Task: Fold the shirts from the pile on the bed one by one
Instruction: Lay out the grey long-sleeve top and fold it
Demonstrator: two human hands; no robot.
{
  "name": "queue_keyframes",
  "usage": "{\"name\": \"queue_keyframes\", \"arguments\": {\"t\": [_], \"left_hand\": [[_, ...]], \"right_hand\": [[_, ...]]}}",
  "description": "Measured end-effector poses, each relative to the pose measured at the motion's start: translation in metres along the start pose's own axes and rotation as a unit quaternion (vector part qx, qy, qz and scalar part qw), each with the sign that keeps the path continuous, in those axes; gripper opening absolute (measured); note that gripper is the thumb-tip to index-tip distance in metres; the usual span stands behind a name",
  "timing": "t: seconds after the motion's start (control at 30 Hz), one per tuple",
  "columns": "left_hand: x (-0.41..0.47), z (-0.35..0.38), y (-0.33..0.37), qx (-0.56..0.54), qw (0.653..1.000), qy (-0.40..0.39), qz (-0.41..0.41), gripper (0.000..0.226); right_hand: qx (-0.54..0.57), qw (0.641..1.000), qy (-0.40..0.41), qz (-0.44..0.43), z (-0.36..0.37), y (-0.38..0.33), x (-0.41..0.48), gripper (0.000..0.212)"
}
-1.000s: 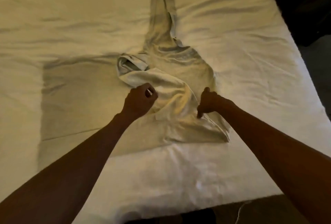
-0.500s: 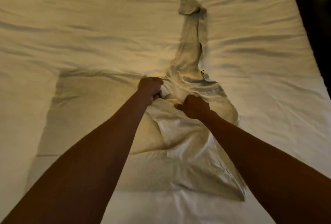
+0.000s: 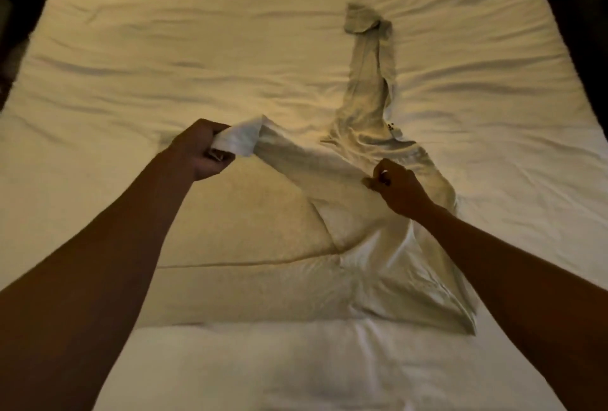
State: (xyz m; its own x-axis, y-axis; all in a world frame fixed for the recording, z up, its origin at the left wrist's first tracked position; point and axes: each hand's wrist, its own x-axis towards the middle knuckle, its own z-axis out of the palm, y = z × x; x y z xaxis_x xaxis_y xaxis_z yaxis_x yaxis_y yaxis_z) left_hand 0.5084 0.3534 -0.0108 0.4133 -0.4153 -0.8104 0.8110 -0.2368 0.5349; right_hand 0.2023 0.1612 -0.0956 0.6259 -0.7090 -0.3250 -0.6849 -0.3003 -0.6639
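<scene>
Head view: half a second ago both hands were close together at the middle of the pale cream long-sleeved cotton shirt (image 3: 371,160); now they are well apart. The left hand (image 3: 200,150) has drawn out to the left, fingers clamped round the white cuff end (image 3: 238,139) of the near sleeve, which stretches taut and raised off the sheet back toward the shirt's body. The right hand (image 3: 399,188) is curled, pinching the fabric near where that sleeve meets the chest.

The shirt lies right of centre on the wide bed with a wrinkled cream sheet (image 3: 164,48). Its other sleeve (image 3: 368,81) runs away from the person, the cuff doubled over at the far end. The hem corner (image 3: 460,321) points toward the near right.

More of the bed shows than before. Dark edges bound the mattress at the far left and along the right. Broad open sheet spreads left of and beyond the left hand; a narrower band lies between the shirt and the right edge.
</scene>
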Motion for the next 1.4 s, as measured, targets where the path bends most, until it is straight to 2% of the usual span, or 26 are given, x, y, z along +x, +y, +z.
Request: {"name": "queue_keyframes", "arguments": {"t": [0.07, 0.2, 0.3, 0.4, 0.5, 0.6, 0.67, 0.73, 0.8, 0.93, 1.0, 1.07, 1.13, 1.2, 1.27, 1.33, 1.4], "left_hand": [[-0.01, -0.032, 0.0, 0.045, 0.999, -0.005, -0.018, 0.019], [-0.034, -0.083, -0.022, 0.059, 0.997, -0.002, -0.043, 0.021], [-0.053, -0.119, -0.047, 0.108, 0.993, 0.023, -0.03, 0.015], [-0.068, -0.159, -0.067, 0.171, 0.983, 0.06, -0.025, 0.01], [-0.083, -0.197, -0.082, 0.253, 0.964, 0.072, -0.033, 0.015], [-0.089, -0.233, -0.089, 0.389, 0.921, 0.017, -0.012, 0.024], [-0.086, -0.249, -0.092, 0.432, 0.901, 0.03, -0.001, 0.028], [-0.082, -0.259, -0.097, 0.412, 0.907, 0.083, -0.008, 0.036], [-0.078, -0.265, -0.1, 0.402, 0.911, 0.097, 0.005, 0.039], [-0.07, -0.273, -0.112, 0.297, 0.949, 0.099, 0.039, 0.039], [-0.064, -0.272, -0.118, 0.278, 0.954, 0.094, 0.064, 0.035], [-0.06, -0.272, -0.121, 0.307, 0.942, 0.096, 0.097, 0.032], [-0.059, -0.274, -0.123, 0.362, 0.919, 0.089, 0.125, 0.032], [-0.059, -0.276, -0.125, 0.412, 0.895, 0.085, 0.146, 0.032], [-0.06, -0.278, -0.126, 0.435, 0.884, 0.08, 0.153, 0.031], [-0.06, -0.281, -0.125, 0.432, 0.885, 0.078, 0.157, 0.031], [-0.064, -0.281, -0.125, 0.388, 0.907, 0.068, 0.148, 0.031]], "right_hand": [[-0.009, 0.999, 0.03, -0.036, -0.007, -0.008, -0.016, 0.028], [-0.066, 0.987, 0.09, -0.116, -0.002, -0.023, -0.062, 0.025], [-0.119, 0.973, 0.094, -0.173, 0.016, -0.034, -0.107, 0.016], [-0.237, 0.938, 0.099, -0.232, 0.043, -0.035, -0.153, 0.011], [-0.309, 0.911, 0.056, -0.268, 0.08, -0.028, -0.194, 0.005], [-0.325, 0.912, 0.005, -0.251, 0.115, -0.028, -0.219, 0.01], [-0.323, 0.917, -0.042, -0.229, 0.132, -0.028, -0.226, 0.024], [-0.32, 0.921, -0.088, -0.204, 0.143, -0.029, -0.226, 0.036], [-0.315, 0.924, -0.105, -0.191, 0.149, -0.036, -0.221, 0.04], [-0.297, 0.935, -0.075, -0.177, 0.163, -0.06, -0.19, 0.041], [-0.303, 0.939, -0.054, -0.153, 0.171, -0.074, -0.17, 0.044], [-0.328, 0.932, -0.063, -0.141, 0.179, -0.087, -0.153, 0.049], [-0.358, 0.917, -0.114, -0.132, 0.185, -0.097, -0.142, 0.05], [-0.399, 0.895, -0.16, -0.115, 0.189, -0.104, -0.134, 0.047], [-0.439, 0.877, -0.166, -0.101, 0.188, -0.108, -0.128, 0.038], [-0.468, 0.865, -0.152, -0.095, 0.185, -0.11, -0.124, 0.029], [-0.492, 0.853, -0.132, -0.113, 0.182, -0.11, -0.123, 0.025]]}}
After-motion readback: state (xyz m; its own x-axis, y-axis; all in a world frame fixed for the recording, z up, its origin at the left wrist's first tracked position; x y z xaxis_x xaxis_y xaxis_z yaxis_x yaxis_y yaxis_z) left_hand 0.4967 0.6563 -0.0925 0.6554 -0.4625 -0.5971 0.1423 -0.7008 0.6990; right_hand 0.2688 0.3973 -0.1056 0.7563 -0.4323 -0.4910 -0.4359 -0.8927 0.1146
